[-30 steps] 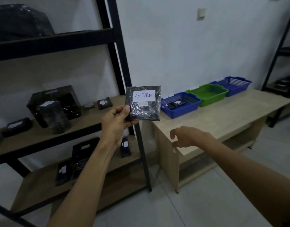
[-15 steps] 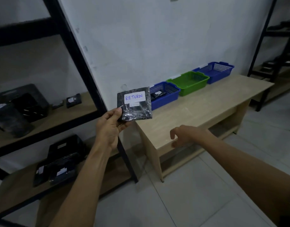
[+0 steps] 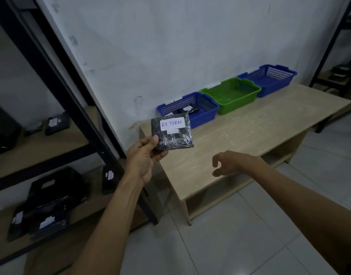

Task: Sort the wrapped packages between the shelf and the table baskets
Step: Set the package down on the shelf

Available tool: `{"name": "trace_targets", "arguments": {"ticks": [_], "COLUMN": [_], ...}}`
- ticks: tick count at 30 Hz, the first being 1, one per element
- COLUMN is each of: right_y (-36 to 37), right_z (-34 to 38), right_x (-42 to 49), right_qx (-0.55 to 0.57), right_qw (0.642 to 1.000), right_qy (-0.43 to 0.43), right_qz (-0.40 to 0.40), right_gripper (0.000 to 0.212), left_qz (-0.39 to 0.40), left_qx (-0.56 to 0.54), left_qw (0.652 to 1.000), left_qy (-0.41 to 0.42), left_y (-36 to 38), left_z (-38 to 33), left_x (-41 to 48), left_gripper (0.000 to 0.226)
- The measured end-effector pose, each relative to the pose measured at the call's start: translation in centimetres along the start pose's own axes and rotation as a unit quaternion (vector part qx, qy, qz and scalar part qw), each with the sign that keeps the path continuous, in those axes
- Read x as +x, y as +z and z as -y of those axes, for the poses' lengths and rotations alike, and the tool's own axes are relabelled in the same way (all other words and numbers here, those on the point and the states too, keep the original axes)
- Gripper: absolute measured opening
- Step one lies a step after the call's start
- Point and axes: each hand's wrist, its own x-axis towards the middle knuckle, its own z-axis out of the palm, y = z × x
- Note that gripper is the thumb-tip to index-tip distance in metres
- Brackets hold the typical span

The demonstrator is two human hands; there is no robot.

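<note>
The person's left hand (image 3: pixel 144 157) is raised in front of them, thumb on top and fingers curled beneath, pinching the lower left corner of a flat black wrapped package (image 3: pixel 177 139). The package is held in the air above the near left end of the table (image 3: pixel 240 139), its face turned up towards the person, and a white label (image 3: pixel 172 122) on it reads "RETURN" in blue handwriting; a smaller tag sits below that, too small to read. The right hand (image 3: pixel 232 162) hangs over the table's front edge with nothing in it, fingers loosely curled and pointing down. Along the wall at the back of the table stand three baskets in a row, side by side: a blue basket (image 3: pixel 205 116) nearest the package with a few dark items inside, a green basket (image 3: pixel 242 100) in the middle, and a second blue basket (image 3: pixel 273 87) at the far end. To the left is a black-framed shelf (image 3: pixel 41 143) with wooden boards, where more dark wrapped packages lie, one small package (image 3: pixel 56 124) on the middle board and a larger pile (image 3: pixel 49 203) on the board below.
</note>
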Motion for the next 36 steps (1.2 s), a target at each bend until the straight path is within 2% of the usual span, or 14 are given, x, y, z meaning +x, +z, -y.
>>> {"name": "trace_targets", "arguments": {"ticks": [6, 10, 15, 21, 25, 31, 36], "right_y": [-1.8, -3.2, -6.2, -9.9, -11.4, -13.3, -14.1], "right_z": [-3.9, -7.1, -11.1, -14.7, -15.1, -13.7, -12.7], "right_x": [7.0, 12.4, 19.6, 26.7, 30.8, 36.1, 39.5], "right_qx": [0.03, 0.028, 0.005, -0.01, -0.026, -0.016, 0.002], "right_qw": [1.0, 0.999, 0.998, 0.994, 0.989, 0.985, 0.98], "right_qy": [0.003, -0.009, -0.059, -0.098, -0.127, -0.166, -0.189], "right_qz": [0.007, 0.022, 0.03, 0.053, 0.073, 0.052, 0.065], "right_gripper": [0.044, 0.044, 0.043, 0.041, 0.04, 0.037, 0.036], "left_qz": [-0.053, -0.082, -0.152, -0.229, -0.248, -0.256, -0.274], "left_qx": [0.06, 0.064, 0.062, 0.06, 0.063, 0.062, 0.066], "left_qw": [0.996, 0.992, 0.984, 0.968, 0.963, 0.96, 0.952], "left_qy": [-0.041, -0.066, -0.069, -0.082, -0.084, -0.097, -0.121], "left_y": [1.9, 4.2, 6.8, 10.5, 11.3, 11.2, 10.9], "left_z": [2.8, 5.0, 7.4, 9.6, 10.9, 12.3, 13.2], "left_x": [8.2, 13.1, 18.7, 24.1, 28.1, 34.7, 38.5], "left_gripper": [0.009, 0.005, 0.011, 0.004, 0.006, 0.01, 0.01]}}
